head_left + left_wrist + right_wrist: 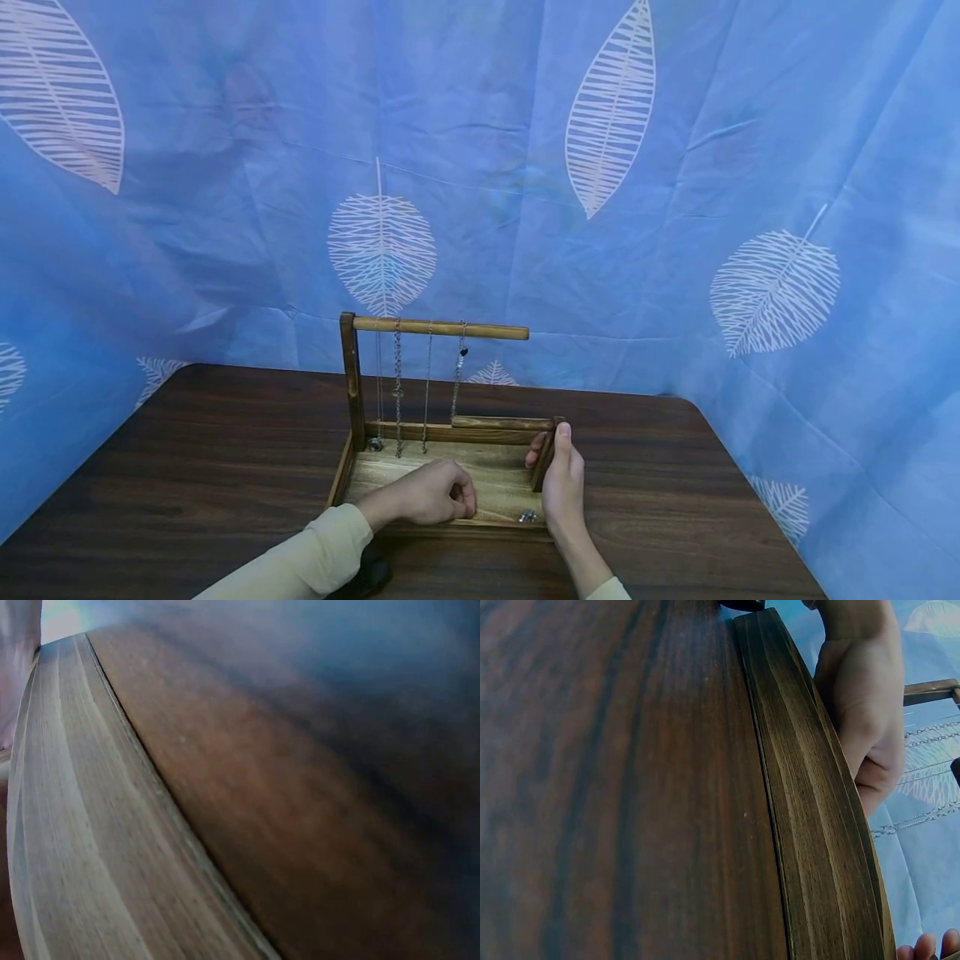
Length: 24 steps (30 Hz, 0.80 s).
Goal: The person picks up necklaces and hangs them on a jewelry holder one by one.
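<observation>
A wooden jewelry stand (442, 433) with a shallow tray base stands on the table. Several chain necklaces (398, 375) hang from its upper bar (480, 331). On the right, a shorter bar (498, 422) joins a low post (543, 467). My right hand (564, 487) grips that post, thumb up along its outer side and fingers behind. Over the front of the tray, my left hand (438, 492) bends its fingers down near the front rim (810, 780); whether it pinches something small is hidden. A small silvery cluster of jewelry (528, 516) lies at the tray's front right.
The stand sits on a dark brown wooden table (675, 500). A blue curtain (487, 167) with white leaf prints hangs behind and around it. Something black and rounded (371, 575) shows below the left sleeve.
</observation>
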Motion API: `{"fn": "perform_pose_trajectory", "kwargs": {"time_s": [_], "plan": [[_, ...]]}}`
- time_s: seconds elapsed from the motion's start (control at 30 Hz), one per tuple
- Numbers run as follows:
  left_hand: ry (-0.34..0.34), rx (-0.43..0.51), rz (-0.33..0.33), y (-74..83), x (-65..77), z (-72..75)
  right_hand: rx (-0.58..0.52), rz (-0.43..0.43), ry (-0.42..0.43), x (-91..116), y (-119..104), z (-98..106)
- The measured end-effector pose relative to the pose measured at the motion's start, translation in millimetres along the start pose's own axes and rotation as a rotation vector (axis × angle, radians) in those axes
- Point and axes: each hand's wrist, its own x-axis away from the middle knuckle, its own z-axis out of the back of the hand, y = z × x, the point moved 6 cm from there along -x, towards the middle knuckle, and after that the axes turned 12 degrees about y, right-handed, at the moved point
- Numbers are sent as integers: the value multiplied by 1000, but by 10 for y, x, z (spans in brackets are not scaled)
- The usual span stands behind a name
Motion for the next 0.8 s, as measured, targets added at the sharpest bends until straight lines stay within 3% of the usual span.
{"fn": "perform_pose_trajectory", "kwargs": {"time_s": [0.13, 0.3, 0.6, 0.8], "plan": [[12, 56, -9, 3, 3, 1, -3, -3, 3, -1, 5, -4], [52, 194, 0, 70, 47, 56, -7, 1, 3, -5, 0, -2], [78, 419, -12, 414, 178, 275, -16, -10, 8, -21, -11, 3], [101, 534, -23, 552, 204, 428, -16, -17, 13, -6, -15, 1]]}}
